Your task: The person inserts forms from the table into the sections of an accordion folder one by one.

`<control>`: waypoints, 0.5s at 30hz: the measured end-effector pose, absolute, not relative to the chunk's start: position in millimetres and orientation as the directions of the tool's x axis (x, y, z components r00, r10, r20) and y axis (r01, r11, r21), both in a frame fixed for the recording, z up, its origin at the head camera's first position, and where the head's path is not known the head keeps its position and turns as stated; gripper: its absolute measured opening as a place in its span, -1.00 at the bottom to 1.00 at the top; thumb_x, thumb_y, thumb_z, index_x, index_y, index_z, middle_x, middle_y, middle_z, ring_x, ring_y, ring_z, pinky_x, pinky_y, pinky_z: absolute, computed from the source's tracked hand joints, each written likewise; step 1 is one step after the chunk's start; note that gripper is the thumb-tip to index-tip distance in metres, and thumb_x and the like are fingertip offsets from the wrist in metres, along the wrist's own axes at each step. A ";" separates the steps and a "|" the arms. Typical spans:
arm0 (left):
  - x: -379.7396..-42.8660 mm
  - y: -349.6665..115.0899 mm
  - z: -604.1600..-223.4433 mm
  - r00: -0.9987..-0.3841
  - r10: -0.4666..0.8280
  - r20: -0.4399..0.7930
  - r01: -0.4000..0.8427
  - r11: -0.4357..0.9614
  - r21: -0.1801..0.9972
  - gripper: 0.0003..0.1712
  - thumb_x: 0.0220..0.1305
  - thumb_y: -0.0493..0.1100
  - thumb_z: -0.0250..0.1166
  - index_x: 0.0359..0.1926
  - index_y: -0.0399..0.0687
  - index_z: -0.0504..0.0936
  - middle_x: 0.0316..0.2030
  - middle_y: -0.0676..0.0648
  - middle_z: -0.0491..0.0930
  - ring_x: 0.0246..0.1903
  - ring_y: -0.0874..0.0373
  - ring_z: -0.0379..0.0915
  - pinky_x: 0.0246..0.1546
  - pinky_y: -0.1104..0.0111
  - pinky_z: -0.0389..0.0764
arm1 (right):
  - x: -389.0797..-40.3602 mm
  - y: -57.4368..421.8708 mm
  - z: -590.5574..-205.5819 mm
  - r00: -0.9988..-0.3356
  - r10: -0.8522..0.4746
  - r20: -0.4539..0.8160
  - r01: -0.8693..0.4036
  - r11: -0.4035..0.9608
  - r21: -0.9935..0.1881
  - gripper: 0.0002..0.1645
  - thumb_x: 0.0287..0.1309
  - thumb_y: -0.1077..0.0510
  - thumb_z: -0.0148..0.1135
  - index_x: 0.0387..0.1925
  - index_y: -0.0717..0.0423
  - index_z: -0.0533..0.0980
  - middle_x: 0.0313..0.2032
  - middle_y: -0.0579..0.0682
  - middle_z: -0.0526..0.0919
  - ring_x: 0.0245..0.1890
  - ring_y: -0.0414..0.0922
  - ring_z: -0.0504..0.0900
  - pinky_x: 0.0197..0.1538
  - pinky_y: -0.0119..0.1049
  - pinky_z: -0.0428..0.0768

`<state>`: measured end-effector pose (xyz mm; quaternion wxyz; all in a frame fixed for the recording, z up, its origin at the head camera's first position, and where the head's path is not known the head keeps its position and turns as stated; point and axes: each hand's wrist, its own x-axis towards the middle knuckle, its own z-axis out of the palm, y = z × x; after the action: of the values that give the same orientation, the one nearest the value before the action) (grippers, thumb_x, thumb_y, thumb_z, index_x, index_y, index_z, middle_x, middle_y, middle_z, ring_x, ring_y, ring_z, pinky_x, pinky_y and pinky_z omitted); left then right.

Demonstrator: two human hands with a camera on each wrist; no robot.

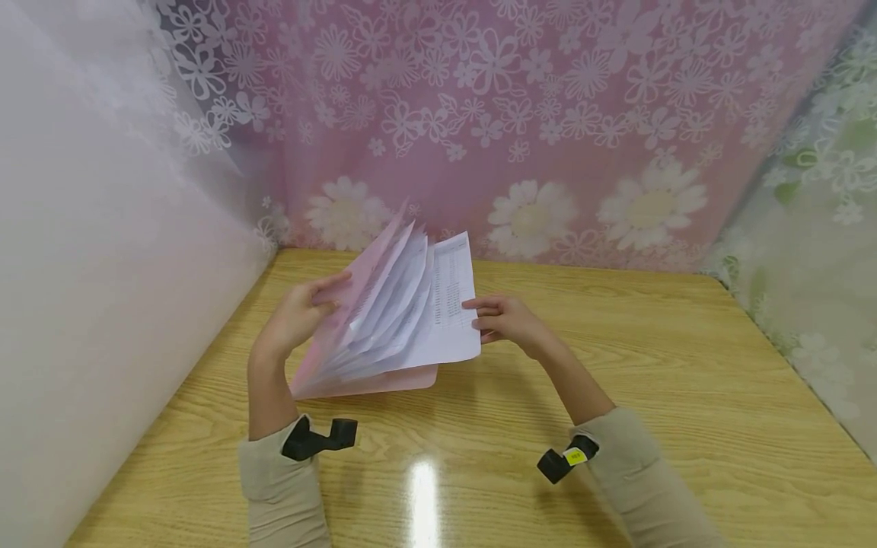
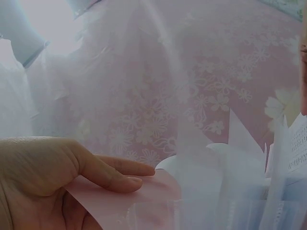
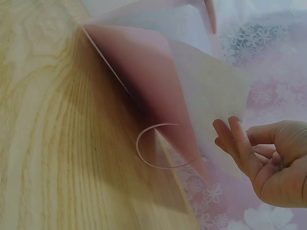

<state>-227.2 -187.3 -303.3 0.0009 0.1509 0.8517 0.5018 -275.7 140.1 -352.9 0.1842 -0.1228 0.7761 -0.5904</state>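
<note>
A folder with pink covers point(image 1: 411, 378) stands partly open above the wood-grain table, its inner leaves fanned out. My left hand point(image 1: 294, 316) holds the raised pink cover point(image 2: 148, 201) near its outer edge, the thumb on one face. At the far side of the fan, a white printed page point(image 1: 452, 304) spreads out, and my right hand point(image 1: 510, 323) pinches its outer edge with the fingertips. The right wrist view shows that page's pale back point(image 3: 216, 86) beside the right fingers point(image 3: 235, 139). Between the two hands, several leaves in clear sleeves point(image 2: 201, 215) stand apart.
The wood-grain table point(image 1: 617, 365) lies under both hands. A pink floral sheet point(image 1: 445, 114) hangs behind it, with a white wall covering point(image 1: 137, 228) on the left and a pale floral one point(image 1: 822, 266) on the right.
</note>
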 end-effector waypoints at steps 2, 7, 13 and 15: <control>-227.5 -187.2 -303.5 -0.955 0.256 0.152 0.257 0.452 0.854 -0.41 0.24 -0.47 -0.06 0.32 -0.20 0.25 0.23 -0.11 0.30 0.16 0.02 0.23 -0.17 0.28 0.32 | -276.4 136.7 -355.6 -0.898 -0.419 -0.138 0.027 0.259 -0.965 -0.50 0.20 0.38 0.06 0.20 0.29 0.34 0.05 0.29 0.47 -0.19 -0.04 0.59 -0.17 -0.19 0.54; -227.5 -187.1 -303.3 -0.955 0.255 0.150 0.255 0.448 0.857 -0.41 0.24 -0.48 -0.06 0.32 -0.20 0.24 0.23 -0.11 0.30 0.19 0.01 0.19 -0.05 0.22 0.32 | -275.9 127.0 -359.9 -0.897 -0.420 -0.138 0.039 0.236 -0.971 -0.51 0.19 0.38 0.07 0.18 0.30 0.35 0.00 0.28 0.51 -0.24 -0.03 0.60 -0.18 -0.21 0.55; -227.3 -187.2 -303.0 -0.957 0.251 0.146 0.250 0.454 0.855 -0.41 0.25 -0.47 -0.05 0.32 -0.18 0.25 0.24 -0.09 0.29 0.21 0.01 0.15 0.02 0.16 0.31 | -275.4 115.2 -363.6 -0.906 -0.399 -0.143 0.053 0.227 -0.972 -0.52 0.18 0.38 0.09 0.16 0.28 0.38 0.00 0.27 0.51 -0.23 -0.02 0.58 -0.18 -0.19 0.55; -227.4 -187.1 -302.9 -0.957 0.250 0.148 0.252 0.460 0.852 -0.41 0.25 -0.46 -0.05 0.32 -0.18 0.26 0.24 -0.09 0.29 0.22 0.02 0.13 0.01 0.17 0.30 | -276.1 111.9 -365.1 -0.909 -0.393 -0.139 0.052 0.224 -0.973 -0.53 0.17 0.37 0.11 0.15 0.27 0.40 0.02 0.26 0.49 -0.21 -0.04 0.57 -0.19 -0.17 0.55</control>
<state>-227.4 -187.1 -302.9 -0.0009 0.1470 0.8543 0.4985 -276.1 111.9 -365.1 0.1817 -0.1121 0.7610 -0.6126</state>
